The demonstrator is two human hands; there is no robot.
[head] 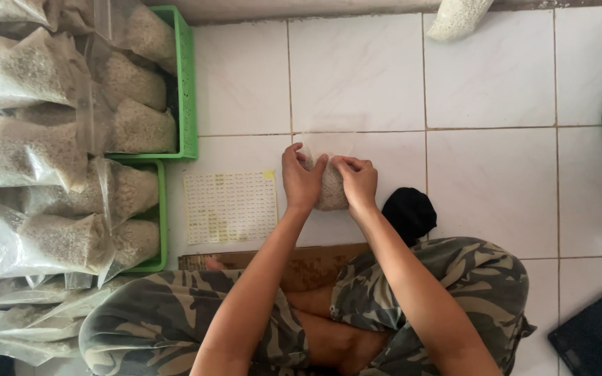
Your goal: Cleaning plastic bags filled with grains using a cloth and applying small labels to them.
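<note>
Standing upright on the white tiled floor [489, 83], a small clear bag of pale grain [331, 186] is gripped from both sides, its long axis running away from the person. The left hand [301, 179] is closed on the bag's left flank and the right hand [358, 182] on its right flank, both equally near, fingertips pinched at the empty plastic top. The filled lower part looks rounded and beige; the top is flat and transparent. Just left of the bag a yellowish sheet of small labels [231, 207] lies flat. Farther left, two green baskets [187, 83] are stacked with similar filled bags. Just right of the bag a black cloth [410, 212] is seen.
</note>
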